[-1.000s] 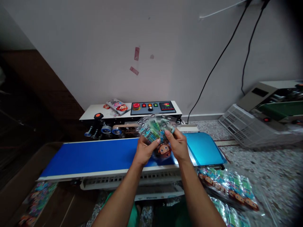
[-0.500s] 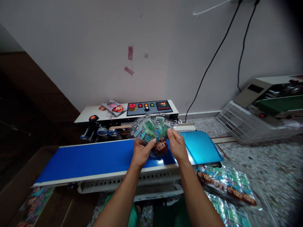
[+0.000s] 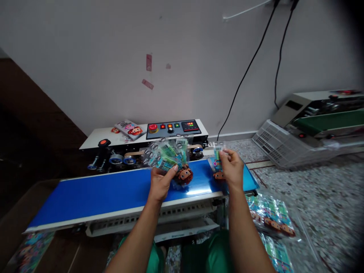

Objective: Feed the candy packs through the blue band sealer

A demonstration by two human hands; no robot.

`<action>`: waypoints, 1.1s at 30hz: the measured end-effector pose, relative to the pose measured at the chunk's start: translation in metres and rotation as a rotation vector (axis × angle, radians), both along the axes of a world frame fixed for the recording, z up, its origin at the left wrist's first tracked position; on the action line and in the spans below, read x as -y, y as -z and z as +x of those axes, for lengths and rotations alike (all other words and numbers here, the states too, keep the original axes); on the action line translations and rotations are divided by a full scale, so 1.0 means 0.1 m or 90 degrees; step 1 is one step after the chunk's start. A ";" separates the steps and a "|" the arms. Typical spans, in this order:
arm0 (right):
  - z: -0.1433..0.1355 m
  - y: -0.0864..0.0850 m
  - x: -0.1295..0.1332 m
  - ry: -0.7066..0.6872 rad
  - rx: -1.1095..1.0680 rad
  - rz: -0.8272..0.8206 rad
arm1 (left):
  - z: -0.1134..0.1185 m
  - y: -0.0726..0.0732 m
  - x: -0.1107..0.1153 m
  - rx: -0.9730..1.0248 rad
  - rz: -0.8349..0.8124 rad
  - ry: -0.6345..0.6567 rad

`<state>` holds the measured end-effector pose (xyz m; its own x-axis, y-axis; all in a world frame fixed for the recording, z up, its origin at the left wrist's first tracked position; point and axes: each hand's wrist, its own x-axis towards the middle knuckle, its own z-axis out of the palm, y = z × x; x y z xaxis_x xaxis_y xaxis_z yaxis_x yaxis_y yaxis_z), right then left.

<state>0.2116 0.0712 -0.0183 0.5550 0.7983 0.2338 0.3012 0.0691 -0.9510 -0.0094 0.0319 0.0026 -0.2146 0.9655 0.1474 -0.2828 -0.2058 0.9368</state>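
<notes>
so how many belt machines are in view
2: the blue-belt machine by the held packets, and the green-belt machine at far right, partly cut off by the frame.

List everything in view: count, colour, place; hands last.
Fanned packets: several, multicoloured, left hand
Single packet: one, multicoloured, right hand
Machine: one, white, by wall
Belt: one, blue, machine front
Panel: one, grey, machine top
Printed package: one, grey, machine top
Bagged packets: many, multicoloured, floor right
Second machine: one, white, far right
Basket: one, white, far right
Box: one, brown, lower left
Cables: two, black, wall
Tape: two, pink, wall
Legs: two, green, bottom
Hands: two, bare, above belt
</notes>
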 end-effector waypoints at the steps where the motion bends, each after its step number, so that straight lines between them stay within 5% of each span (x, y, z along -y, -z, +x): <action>1: 0.06 0.05 0.00 0.005 0.089 -0.060 | 0.00 0.00 0.00 -0.001 0.002 0.000; 4: 0.12 0.14 -0.03 0.015 0.290 -0.181 | 0.02 -0.01 0.02 -0.006 0.008 0.010; 8: -0.01 0.15 -0.10 0.020 0.395 -0.255 | 0.05 0.00 0.03 -0.023 0.000 0.020; 14: -0.33 0.07 -0.14 -0.060 0.413 -0.197 | 0.03 0.03 0.04 -0.037 -0.009 0.025; 17: -0.48 -0.06 -0.05 -0.131 0.267 -0.037 | 0.02 0.03 0.03 -0.036 -0.021 0.037; 20: -0.64 -0.19 0.04 -0.356 -0.058 0.057 | 0.02 0.01 0.02 -0.021 -0.008 0.047; 22: -0.74 -0.23 0.08 -0.418 -0.232 0.076 | 0.03 0.00 0.04 -0.007 0.002 0.057; 30: -0.83 -0.29 0.08 -0.186 -0.372 0.218 | 0.09 0.00 0.09 -0.012 -0.062 0.060; 33: -0.78 -0.33 0.10 -0.180 -0.385 0.214 | 0.10 0.02 0.08 0.010 -0.050 0.057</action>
<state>0.1336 0.0609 0.0147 0.4485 0.8689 0.2097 -0.3407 0.3830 -0.8586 0.0005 0.0237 0.0010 -0.1293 0.9893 0.0683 -0.3109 -0.1058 0.9445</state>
